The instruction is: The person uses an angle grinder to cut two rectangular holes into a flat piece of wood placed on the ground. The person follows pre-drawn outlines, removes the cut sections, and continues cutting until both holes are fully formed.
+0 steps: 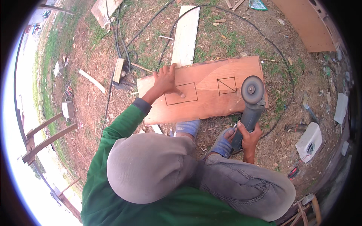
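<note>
A reddish wooden board point(211, 103) lies across in front of my feet, with two dark rectangles drawn on it, the right one crossed by a diagonal line. My left hand point(166, 82) rests on the board's left part, fingers spread over its far edge and thumb by the larger rectangle. In my right hand point(249, 137) is an angle grinder point(247, 116), gripped by its dark body. Its round grey disc point(252, 89) is over the board's right end; whether it touches the wood I cannot tell.
A pale plank point(185, 35) extends away from under the board's far edge. Black cables point(260, 32) loop over the grassy ground, one near a power strip point(122, 71) at left. A large brown panel point(307, 26) stands far right. White debris point(309, 141) lies right of me.
</note>
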{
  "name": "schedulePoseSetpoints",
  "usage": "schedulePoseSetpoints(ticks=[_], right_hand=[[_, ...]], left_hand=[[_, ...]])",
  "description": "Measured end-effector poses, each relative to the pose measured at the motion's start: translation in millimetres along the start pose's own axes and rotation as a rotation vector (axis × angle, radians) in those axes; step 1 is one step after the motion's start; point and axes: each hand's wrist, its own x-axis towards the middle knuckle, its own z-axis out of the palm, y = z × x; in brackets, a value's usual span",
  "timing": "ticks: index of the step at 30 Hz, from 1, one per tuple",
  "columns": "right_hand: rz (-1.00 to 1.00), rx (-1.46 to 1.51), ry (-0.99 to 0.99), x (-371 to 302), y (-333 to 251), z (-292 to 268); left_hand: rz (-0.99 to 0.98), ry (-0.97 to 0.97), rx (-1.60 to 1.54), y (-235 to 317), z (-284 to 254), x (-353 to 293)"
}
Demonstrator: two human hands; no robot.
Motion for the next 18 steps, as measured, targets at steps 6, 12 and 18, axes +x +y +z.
schedulePoseSetpoints(ticks=[6,12,18], right_hand=[[0.006,-0.022,-0.015,-10.1,-3.9,-14.8],[-0.105,-0.127,-0.023,-2.5,-13.9,-17.9],[-0.120,-0.390,-0.011,7.5,-6.9,-29.5]], left_hand=[[0.083,-0.184,-0.393,-35.8,-48.0,14.2],[0.173,-0.003,-0.405,60.3,-25.7,27.3],[0.304,-0.050,-0.326,90.8,-15.6,31.9]])
